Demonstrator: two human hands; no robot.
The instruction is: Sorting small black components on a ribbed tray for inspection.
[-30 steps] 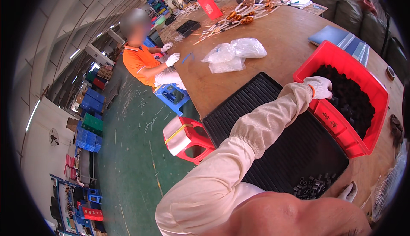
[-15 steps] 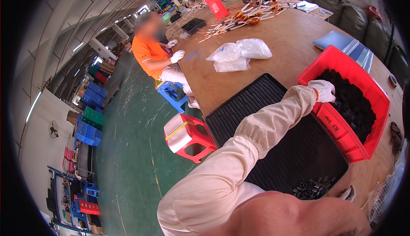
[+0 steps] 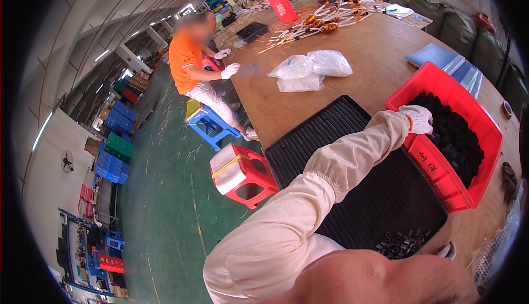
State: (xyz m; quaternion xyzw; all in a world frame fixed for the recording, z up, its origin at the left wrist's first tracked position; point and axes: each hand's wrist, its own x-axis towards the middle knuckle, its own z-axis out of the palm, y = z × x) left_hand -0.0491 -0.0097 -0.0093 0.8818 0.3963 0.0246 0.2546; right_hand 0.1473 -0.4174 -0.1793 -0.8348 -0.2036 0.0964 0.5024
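Observation:
My left hand (image 3: 419, 119), in a white glove with an orange cuff edge, reaches over the near wall of a red plastic bin (image 3: 478, 121). Its fingers point down at a heap of small black pieces (image 3: 454, 130) in the bin; the fingertips are hidden, so I cannot see whether they grip any. Under my sleeved left forearm lies a black ribbed tray (image 3: 336, 122). Several short dark tubes (image 3: 401, 243) stand or lie loose in its near right corner. My right hand does not show.
White plastic bags (image 3: 311, 70) and copper-wound coils with leads (image 3: 325, 26) lie farther back on the wooden table (image 3: 380, 45). Blue sheets (image 3: 441, 61) rest behind the bin. A co-worker in orange (image 3: 190, 59) is at the left edge, near a red stool (image 3: 242, 174).
The co-worker in orange has shifted on or off the blue stool, their body more upright and farther left. My left hand stays at the same place in the bin.

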